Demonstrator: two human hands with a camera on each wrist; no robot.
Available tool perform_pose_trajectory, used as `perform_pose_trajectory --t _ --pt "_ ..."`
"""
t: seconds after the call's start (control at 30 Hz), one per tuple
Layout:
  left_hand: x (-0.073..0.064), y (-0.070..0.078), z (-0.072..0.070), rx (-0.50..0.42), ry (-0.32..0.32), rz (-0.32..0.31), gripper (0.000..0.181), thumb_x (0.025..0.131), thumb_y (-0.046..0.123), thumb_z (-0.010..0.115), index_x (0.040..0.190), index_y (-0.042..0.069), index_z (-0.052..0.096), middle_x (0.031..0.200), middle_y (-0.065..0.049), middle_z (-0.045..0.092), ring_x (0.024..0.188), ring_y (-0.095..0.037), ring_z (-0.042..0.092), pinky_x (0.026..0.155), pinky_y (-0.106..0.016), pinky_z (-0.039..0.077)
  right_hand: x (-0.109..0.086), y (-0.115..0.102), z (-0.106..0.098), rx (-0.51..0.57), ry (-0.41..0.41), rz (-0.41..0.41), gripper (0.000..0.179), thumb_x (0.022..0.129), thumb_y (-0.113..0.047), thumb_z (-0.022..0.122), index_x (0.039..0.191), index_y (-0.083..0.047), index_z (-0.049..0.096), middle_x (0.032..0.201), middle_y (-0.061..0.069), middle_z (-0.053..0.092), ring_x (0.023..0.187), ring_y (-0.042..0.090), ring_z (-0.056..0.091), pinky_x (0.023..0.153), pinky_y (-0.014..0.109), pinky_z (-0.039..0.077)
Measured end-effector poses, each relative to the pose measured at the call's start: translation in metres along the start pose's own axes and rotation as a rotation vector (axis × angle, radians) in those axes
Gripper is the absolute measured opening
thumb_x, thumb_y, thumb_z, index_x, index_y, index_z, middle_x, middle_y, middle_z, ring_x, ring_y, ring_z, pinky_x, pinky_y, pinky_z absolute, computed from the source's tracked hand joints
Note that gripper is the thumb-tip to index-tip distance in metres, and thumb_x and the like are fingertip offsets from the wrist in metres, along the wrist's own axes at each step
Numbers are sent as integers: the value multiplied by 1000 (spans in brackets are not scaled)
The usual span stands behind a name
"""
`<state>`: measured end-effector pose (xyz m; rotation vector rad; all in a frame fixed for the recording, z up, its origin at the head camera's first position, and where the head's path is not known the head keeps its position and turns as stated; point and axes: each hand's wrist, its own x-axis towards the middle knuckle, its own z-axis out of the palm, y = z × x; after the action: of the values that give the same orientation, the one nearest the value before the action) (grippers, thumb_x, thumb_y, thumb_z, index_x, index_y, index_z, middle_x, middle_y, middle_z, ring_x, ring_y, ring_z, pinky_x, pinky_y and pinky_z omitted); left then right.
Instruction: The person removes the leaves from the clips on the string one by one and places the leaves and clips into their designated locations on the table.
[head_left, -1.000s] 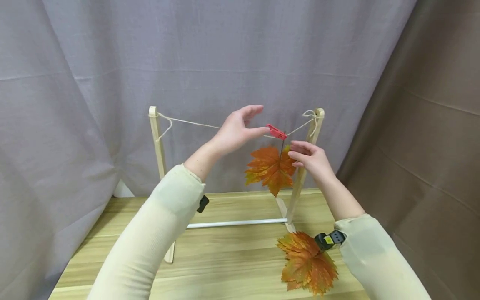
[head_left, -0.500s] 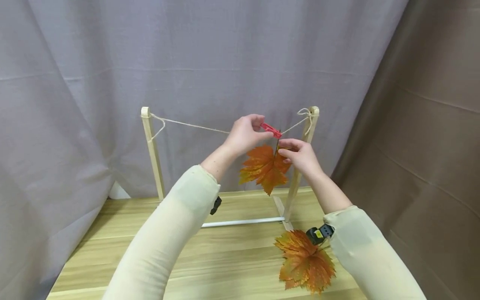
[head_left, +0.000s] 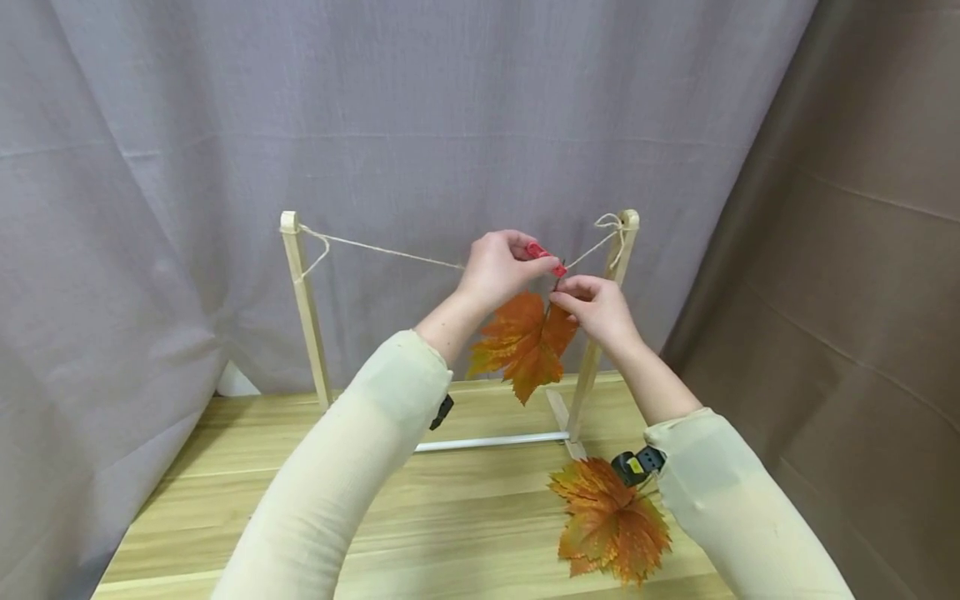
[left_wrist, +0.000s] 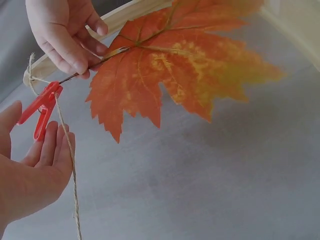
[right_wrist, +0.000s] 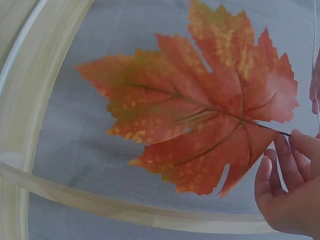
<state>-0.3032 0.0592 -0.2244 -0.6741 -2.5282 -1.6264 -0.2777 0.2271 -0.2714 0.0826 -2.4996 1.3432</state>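
My left hand [head_left: 495,268] pinches a red plastic clothespin [left_wrist: 46,106] by its handles, between thumb and fingers. The clothespin sits at the twine [left_wrist: 74,185], its tip right at the end of a dark leaf stem. That stem belongs to an orange-and-yellow artificial maple leaf [head_left: 521,346], which hangs below the twine. Just beside the clothespin, my right hand [head_left: 600,312] pinches the stem between thumb and fingertips. In the right wrist view the leaf [right_wrist: 200,115] spreads out flat, its stem running into the right hand's fingers.
The twine runs between two wooden posts, the left post [head_left: 306,308] and the right post [head_left: 588,383]. A white rod [head_left: 487,442] joins them low down. More maple leaves [head_left: 611,525] lie stacked on the wooden table [head_left: 420,533], under the right wrist. Grey curtain hangs behind.
My left hand has come right and closed its fingers on the clothespin. My right hand has moved left and taken the leaf stem. The leaf has tilted, its tip swinging left.
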Motion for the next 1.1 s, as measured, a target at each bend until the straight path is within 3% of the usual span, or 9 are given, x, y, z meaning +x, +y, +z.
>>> perform_pose_trajectory --t 0.3,0.53,0.8,1.1 --pt "0 -1 2 5 27 61 26 87 25 67 102 4 68 96 -8 71 88 -16 63 67 -19 48 2 2 1 -51 24 -60 20 85 -8 66 93 10 65 69 -22 61 66 -11 54 63 10 45" --pt "-3 -3 -1 15 55 109 25 88 25 65 103 5 68 95 -7 70 84 -16 61 68 -20 48 0 1 0 -48 4 -56 20 84 -8 67 94 9 66 75 -9 69 64 -10 55 61 10 46" --pt "-4 -4 -12 0 120 163 22 87 23 66 100 5 68 90 -9 70 75 -14 57 58 -16 39 -3 -1 1 -49 -7 -55 20 84 -8 68 96 8 67 80 0 72 65 -10 55 59 11 46" --pt "-4 -6 -25 -32 149 166 24 86 24 68 101 6 69 92 -10 71 80 -17 61 62 -18 43 -3 6 1 -103 -19 -34 21 85 -12 67 96 6 68 80 0 71 64 -5 55 57 14 46"
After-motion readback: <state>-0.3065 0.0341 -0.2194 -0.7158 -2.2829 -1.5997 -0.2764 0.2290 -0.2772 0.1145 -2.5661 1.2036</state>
